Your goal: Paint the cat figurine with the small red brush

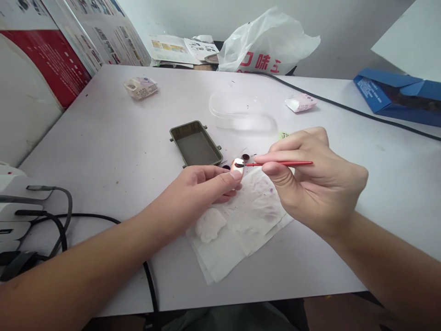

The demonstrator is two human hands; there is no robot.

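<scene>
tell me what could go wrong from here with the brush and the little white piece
Smudging: the left hand has its thumb close to the dark patch on the small white piece, so a slip might smear it.
Knocking: a dark round item sits beside the tip of the red brush and could get bumped.
Staining: the tissue has purple marks, possibly transferable if damp.

The tray (197,148) sits behind the tissues (237,250) (a wad (209,225) on them).
</scene>
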